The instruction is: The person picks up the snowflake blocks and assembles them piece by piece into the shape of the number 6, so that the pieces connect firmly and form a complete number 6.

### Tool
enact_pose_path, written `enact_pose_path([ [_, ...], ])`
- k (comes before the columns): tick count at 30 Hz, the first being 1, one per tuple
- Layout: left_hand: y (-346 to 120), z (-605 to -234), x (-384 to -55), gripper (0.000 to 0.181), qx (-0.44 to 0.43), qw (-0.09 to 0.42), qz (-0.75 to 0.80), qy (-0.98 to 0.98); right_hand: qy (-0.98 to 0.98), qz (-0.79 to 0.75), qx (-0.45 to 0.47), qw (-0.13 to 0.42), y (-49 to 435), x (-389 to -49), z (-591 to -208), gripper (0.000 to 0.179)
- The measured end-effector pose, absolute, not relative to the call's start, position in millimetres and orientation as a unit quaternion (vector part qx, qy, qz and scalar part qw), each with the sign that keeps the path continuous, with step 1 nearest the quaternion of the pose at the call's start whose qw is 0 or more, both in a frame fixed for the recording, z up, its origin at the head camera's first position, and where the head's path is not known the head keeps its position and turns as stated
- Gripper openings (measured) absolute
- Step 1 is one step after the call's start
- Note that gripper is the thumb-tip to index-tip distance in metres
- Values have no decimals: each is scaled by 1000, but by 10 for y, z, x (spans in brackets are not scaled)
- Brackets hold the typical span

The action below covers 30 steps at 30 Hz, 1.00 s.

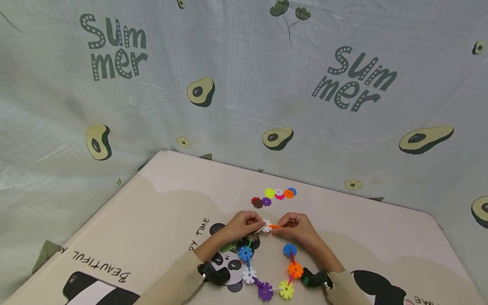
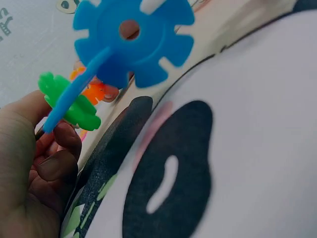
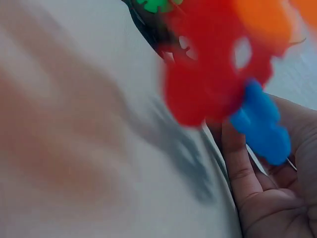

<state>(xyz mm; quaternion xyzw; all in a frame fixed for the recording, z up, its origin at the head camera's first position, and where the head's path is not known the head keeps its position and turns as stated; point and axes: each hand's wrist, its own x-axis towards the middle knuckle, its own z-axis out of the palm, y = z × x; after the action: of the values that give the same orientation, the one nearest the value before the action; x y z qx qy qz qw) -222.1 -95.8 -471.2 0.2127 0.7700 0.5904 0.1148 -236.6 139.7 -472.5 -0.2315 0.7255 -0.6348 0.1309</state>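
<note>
Left hand's got the white disc in a fingertip pinch, right hand pinches the orange piece, both right between them (colourful chain loops between the wrists).

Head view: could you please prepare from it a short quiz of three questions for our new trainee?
1. True or false: the right hand pinches a purple disc.
2. Which disc shows between the fingertips of the left hand and those of the right? A) brown; B) white; C) yellow.
3. Fill in: the large word printed twice on the backdrop is ____.

Key: 1. False, it pinches an orange disc. 2. B, the white disc. 3. Summer.
</note>
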Motion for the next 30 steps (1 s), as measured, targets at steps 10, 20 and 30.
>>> enact_pose_path([
  [10,-939,-4713,-2229,21,209,117,576,781,754,-599,-209,171,1522,-2358,-4674,22],
  [20,-931,-4579,-2141,19,220,104,563,790,772,-580,-187,177,1686,-2289,-4636,27],
  [30,-922,-4468,-2075,17,222,99,566,788,736,-569,-227,288,1811,-2298,-4548,31],
])
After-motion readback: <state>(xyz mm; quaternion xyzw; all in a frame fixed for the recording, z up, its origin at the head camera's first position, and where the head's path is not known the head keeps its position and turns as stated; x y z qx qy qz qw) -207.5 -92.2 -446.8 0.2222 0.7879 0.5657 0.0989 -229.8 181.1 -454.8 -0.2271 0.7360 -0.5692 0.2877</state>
